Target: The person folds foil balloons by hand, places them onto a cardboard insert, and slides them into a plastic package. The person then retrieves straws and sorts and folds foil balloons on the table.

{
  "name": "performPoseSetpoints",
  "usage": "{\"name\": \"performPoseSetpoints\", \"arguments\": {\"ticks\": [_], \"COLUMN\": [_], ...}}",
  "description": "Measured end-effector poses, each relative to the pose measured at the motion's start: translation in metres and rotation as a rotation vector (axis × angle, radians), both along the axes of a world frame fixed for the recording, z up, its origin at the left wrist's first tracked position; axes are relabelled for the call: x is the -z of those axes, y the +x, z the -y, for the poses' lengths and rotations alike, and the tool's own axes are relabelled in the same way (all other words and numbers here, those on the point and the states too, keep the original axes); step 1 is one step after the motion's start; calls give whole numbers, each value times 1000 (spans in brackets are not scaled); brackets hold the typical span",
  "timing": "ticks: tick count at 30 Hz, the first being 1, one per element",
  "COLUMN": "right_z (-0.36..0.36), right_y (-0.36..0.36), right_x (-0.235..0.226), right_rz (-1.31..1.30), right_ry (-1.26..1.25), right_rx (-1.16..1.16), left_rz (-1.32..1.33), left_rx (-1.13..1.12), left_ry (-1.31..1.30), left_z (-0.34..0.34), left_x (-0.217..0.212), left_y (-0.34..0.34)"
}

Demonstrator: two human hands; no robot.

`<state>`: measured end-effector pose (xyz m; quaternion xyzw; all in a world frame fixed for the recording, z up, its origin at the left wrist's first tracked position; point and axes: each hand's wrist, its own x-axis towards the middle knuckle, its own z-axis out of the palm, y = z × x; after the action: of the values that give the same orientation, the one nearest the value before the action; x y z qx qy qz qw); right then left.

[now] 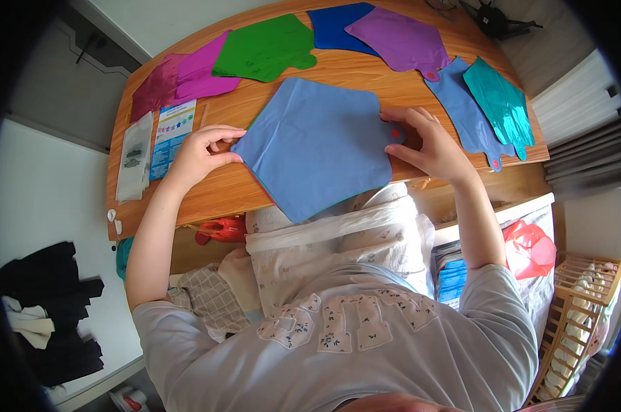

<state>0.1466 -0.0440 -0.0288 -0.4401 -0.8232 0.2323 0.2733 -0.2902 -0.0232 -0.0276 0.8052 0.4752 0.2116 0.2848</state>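
a flat, five-cornered blue sheet [317,141] is held out in front of the body, between the two hands, over the near part of the wooden table [217,185]. its left corner is pinched by the left hand [204,151], with the thumb below the tip and the fingers above it. its right side is met by the right hand [427,144], whose thumb and fingers are curved in a wide c around the small tab [395,133], marked with a red dot; the sheet's edge is touched by them on both sides of the tab, but whether it is gripped or only steadied there cannot be told. the lowest corner of the sheet is carried past the table's front edge, above the lap, and a thin green and red line is shown along its left edges. around the far side of the table, more flat pieces are spread: a dark pink one [152,89], a magenta one [204,75], a green one [266,48], a dark blue one [334,26], a purple one [406,41], a grey-blue one [461,113] and, partly laid over that, a teal one [502,103]. near the left forearm, a printed card [173,134] is placed beside a pale packet [133,161]
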Motion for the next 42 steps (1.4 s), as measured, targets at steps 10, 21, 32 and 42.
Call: {"name": "performPoseSetpoints", "arguments": {"ticks": [10,21,32,42], "right_z": [-2,-11,-19,-19], "right_y": [0,7,26,33], "right_x": [8,40,50,51], "right_rz": [31,-192,-107,-123], "right_ry": [-117,-209,-159,-228], "right_rx": [-24,-174,-125,-63], "left_rz": [-78,-791,-582,-579], "left_rx": [-130,-1653,-1626,-1553], "left_ry": [446,-243,-536,-347], "left_z": [78,576,565,559], "left_x": [-17,323,312,313], "left_y": [-1,-11,-1,-1]}}
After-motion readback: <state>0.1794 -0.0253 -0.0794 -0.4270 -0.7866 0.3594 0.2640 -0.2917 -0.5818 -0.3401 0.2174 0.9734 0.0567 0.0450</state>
